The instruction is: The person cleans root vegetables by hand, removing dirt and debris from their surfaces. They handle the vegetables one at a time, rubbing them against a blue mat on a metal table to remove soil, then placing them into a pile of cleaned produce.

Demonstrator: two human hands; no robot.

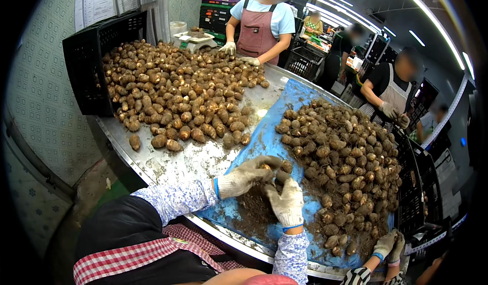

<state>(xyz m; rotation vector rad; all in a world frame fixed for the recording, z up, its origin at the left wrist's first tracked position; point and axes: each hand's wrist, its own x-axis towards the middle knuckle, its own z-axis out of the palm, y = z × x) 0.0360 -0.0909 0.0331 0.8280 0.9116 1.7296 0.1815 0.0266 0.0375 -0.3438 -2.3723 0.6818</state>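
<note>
My left hand [246,176], in a soiled knit glove, curls around a small taro corm [265,166] at the middle of the table. Close beside it, my gloved right hand [286,203] has its thumb and fingers around a dark taro corm [282,176]. Another corm [286,166] shows just beyond the fingertips. Beneath both hands, a heap of brown root fibres and soil [256,210] lies on a blue plastic sheet [219,210]. To the right is a large pile of hairy, soil-covered taro corms [349,159].
Cleaner corms [179,90] are heaped at the left on the metal table [183,163], spilling from a tipped black crate [87,71]. A weighing scale [194,43] stands behind. A co-worker [263,29] is across; another's gloved hands [389,243] are at lower right. Black crates [410,178] edge the right.
</note>
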